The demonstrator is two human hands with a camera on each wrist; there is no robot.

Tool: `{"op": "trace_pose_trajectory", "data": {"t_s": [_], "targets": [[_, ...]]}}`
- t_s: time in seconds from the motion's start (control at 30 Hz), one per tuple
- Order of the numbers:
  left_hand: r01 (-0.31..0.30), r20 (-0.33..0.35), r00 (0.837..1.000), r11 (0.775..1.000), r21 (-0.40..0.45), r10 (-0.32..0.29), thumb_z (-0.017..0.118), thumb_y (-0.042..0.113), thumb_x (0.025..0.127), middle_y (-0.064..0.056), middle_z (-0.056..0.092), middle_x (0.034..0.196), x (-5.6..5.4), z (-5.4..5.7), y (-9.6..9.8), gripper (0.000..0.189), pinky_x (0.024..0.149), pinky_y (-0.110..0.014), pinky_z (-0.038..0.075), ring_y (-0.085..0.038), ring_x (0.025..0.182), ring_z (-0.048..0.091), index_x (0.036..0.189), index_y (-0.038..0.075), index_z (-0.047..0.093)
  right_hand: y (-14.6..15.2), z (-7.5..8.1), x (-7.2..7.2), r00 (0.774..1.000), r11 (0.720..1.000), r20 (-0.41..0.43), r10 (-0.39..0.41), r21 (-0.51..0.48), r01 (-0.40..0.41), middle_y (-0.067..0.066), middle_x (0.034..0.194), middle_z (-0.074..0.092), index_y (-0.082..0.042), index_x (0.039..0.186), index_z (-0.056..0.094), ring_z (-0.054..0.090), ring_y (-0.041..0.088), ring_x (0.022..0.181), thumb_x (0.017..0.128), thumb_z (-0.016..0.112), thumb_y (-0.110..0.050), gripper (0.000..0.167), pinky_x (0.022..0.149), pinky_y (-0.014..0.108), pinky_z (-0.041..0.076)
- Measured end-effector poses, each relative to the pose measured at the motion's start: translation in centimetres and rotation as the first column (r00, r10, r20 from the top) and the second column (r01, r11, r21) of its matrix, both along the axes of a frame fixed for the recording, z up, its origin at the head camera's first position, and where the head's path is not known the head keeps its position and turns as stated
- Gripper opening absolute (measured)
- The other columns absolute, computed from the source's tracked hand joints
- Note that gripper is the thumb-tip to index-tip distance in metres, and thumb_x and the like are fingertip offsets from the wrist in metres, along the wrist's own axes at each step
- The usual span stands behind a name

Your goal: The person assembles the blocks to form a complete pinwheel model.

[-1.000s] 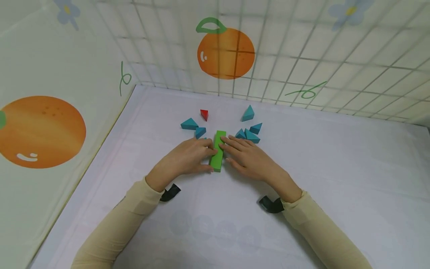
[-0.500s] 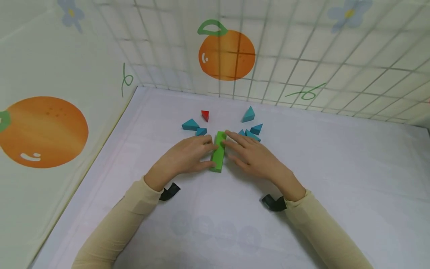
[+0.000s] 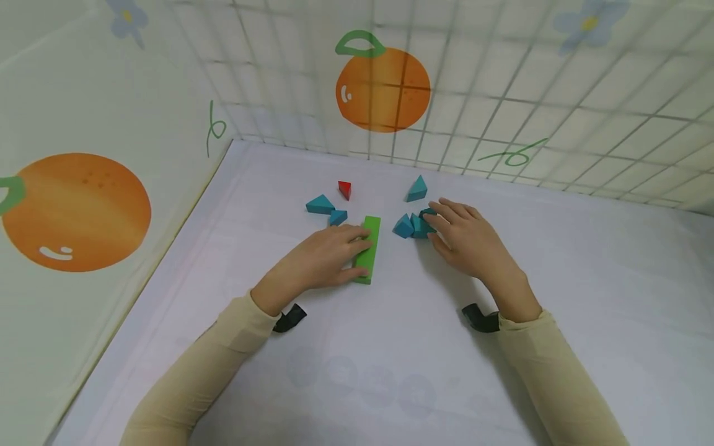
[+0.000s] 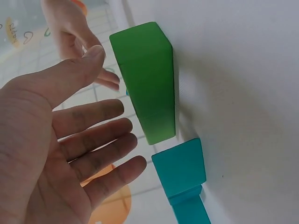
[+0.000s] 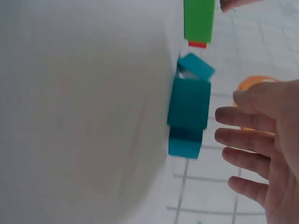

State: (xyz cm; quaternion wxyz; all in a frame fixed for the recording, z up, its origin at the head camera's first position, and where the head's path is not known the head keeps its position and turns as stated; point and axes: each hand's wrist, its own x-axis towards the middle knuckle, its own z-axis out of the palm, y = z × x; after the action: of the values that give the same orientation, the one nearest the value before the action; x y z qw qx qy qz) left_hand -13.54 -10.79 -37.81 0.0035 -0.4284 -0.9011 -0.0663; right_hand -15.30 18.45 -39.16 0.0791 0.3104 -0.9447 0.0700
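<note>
A long green block (image 3: 365,259) lies on the white tabletop, its far end pointing toward the back. Over its left side hovers my left hand (image 3: 318,260); the left wrist view shows the fingers extended, with a gap between them and the green block (image 4: 149,84). My right hand (image 3: 468,238) hangs over a cluster of teal wedge blocks (image 3: 404,227), partly covering one. In the right wrist view, its fingers are spread and loosely bent beside a teal block (image 5: 190,102), with nothing held. Behind the left hand are two more teal wedges (image 3: 320,205).
A small red wedge (image 3: 345,189) and a lone teal wedge (image 3: 417,189) lie farther back. A fabric wall (image 3: 301,74) with grid lines and printed oranges borders the table at the back and left. Dark curved pieces (image 3: 291,318) stick out at both wrists.
My right hand has left the green block's right side and moved right, over the teal cluster. The cluster's wedges now sit closer together. My left hand stays by the green block.
</note>
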Motion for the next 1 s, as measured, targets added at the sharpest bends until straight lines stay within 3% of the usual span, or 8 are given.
{"op": "trace_pose_trajectory", "data": {"t_s": [0.27,0.63,0.83,1.0], "targets": [[-0.005,0.012,1.000,1.000,-0.009,0.005,0.074,0.040,0.087,-0.010,0.062,0.130,0.2,-0.3,-0.1,0.053,0.100,-0.036,0.049,-0.025,0.119,0.060,0.124,0.003,0.066,-2.1,-0.4,0.5,0.998,0.998,-0.008,0.058,0.015,-0.057,0.017,0.142,0.053,-0.001,0.134,0.057,0.045,0.035,0.135,0.094,0.064,-0.019,0.044,0.107,0.051,0.040],[0.014,-0.061,0.998,1.000,0.009,-0.013,0.071,0.046,0.087,-0.007,0.064,0.122,0.1,-1.0,0.2,0.051,0.095,-0.034,0.050,-0.022,0.109,0.062,0.118,0.005,0.070,-3.0,-1.0,0.9,0.993,0.993,-0.015,0.115,0.001,-0.115,0.016,0.136,0.059,-0.001,0.133,0.059,0.047,0.035,0.134,0.094,0.064,-0.019,0.044,0.108,0.051,0.040],[0.003,-0.067,0.998,1.000,0.010,-0.002,0.070,0.047,0.087,-0.005,0.065,0.119,0.1,-1.0,0.5,0.050,0.090,-0.032,0.051,-0.021,0.104,0.062,0.116,0.006,0.071,-3.3,-1.2,1.1,0.993,0.993,0.008,0.116,-0.003,-0.116,0.017,0.134,0.060,0.000,0.135,0.057,0.048,0.036,0.134,0.094,0.064,-0.020,0.045,0.108,0.052,0.039],[-0.020,-0.053,0.998,1.000,-0.007,0.020,0.069,0.051,0.087,-0.005,0.065,0.120,0.0,-1.0,0.7,0.053,0.093,-0.033,0.050,-0.021,0.107,0.062,0.116,0.006,0.071,-3.3,-1.3,0.9,0.994,0.994,0.030,0.110,-0.003,-0.110,0.018,0.136,0.058,-0.001,0.137,0.055,0.046,0.036,0.135,0.095,0.064,-0.020,0.047,0.109,0.052,0.039]]}}
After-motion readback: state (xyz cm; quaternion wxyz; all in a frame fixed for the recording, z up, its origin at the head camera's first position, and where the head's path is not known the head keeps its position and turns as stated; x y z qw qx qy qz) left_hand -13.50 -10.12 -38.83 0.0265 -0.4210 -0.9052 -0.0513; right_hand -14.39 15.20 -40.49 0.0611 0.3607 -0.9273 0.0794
